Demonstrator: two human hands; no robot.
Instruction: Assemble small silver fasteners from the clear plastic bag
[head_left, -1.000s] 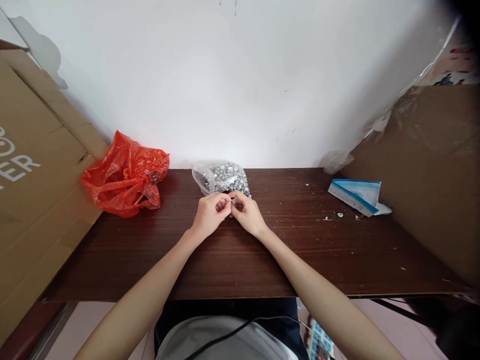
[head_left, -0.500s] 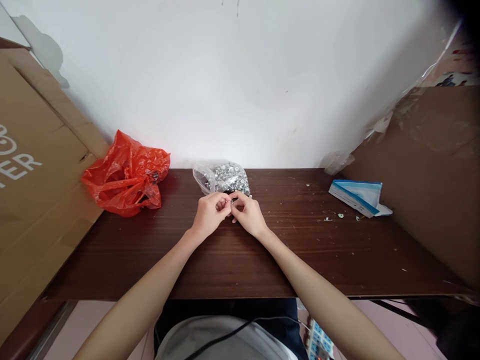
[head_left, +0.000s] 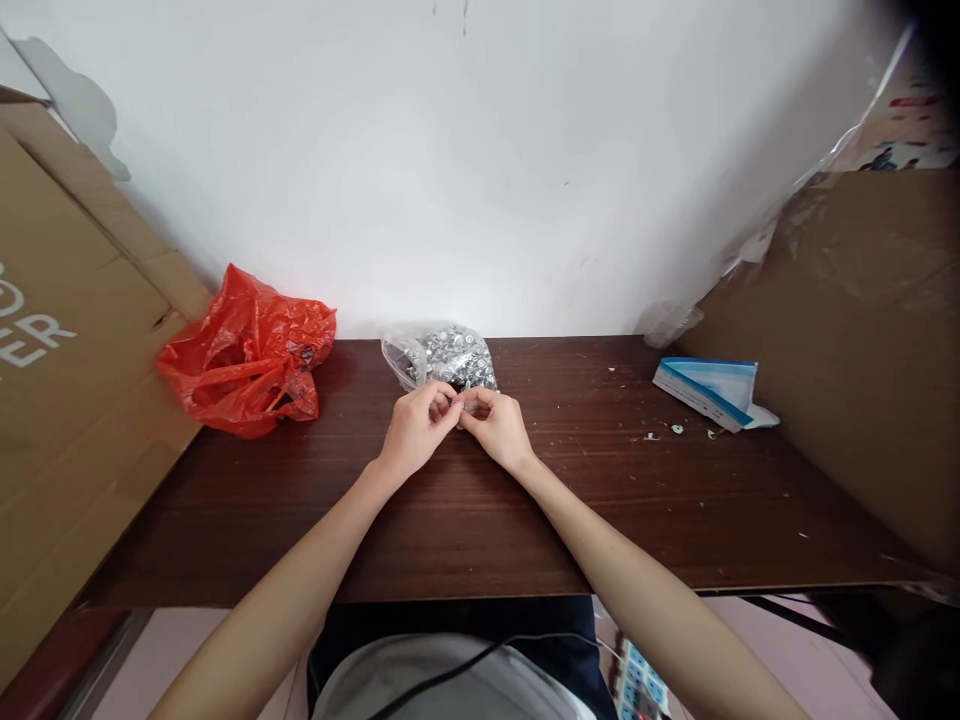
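Observation:
My left hand (head_left: 420,422) and my right hand (head_left: 496,425) meet fingertip to fingertip above the dark wooden table (head_left: 465,530). Both are closed in a pinch around something tiny between them, mostly covered by the fingers and too small to name. Just behind the fingertips lies a clear plastic bag (head_left: 403,352) filled with many small silvery metal pieces (head_left: 459,350). The bag's mouth gapes toward the left.
A crumpled red plastic bag (head_left: 251,350) sits at the left beside a large cardboard box (head_left: 75,330). To the right are a blue and white packet (head_left: 709,390), small white scraps (head_left: 677,429) and another cardboard box (head_left: 847,350). A white wall (head_left: 465,180) closes the back.
The fingertips have drawn closer together, and the right hand's fingers have shifted slightly around the tiny piece. The whole view has moved a little; the bags and packet stay in place.

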